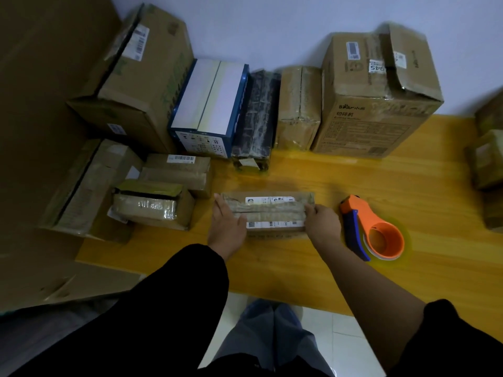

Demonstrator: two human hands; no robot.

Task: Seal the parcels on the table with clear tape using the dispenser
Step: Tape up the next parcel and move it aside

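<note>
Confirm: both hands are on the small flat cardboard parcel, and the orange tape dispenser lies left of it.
Wrong side: the head view shows the orange and blue plastic tape dispenser lying right of the small flat cardboard parcel, not left. The left hand and right hand are both on it.

Yellow wood-grain bench (pixel 408 186) is your landmark. Behind the bench: plain pale wall (pixel 272 28). Left of the bench: big brown cardboard panel (pixel 40 77) standing tall, dim, no markings readable. Off the bench's near-left corner: another flat cardboard sheet (pixel 81 281), lying low. Below the bench's near edge: white tiled floor (pixel 340 336), grout lines visible. Your grey-blue trouser legs (pixel 266 336) stand over those tiles, close to the bench's edge.
</note>
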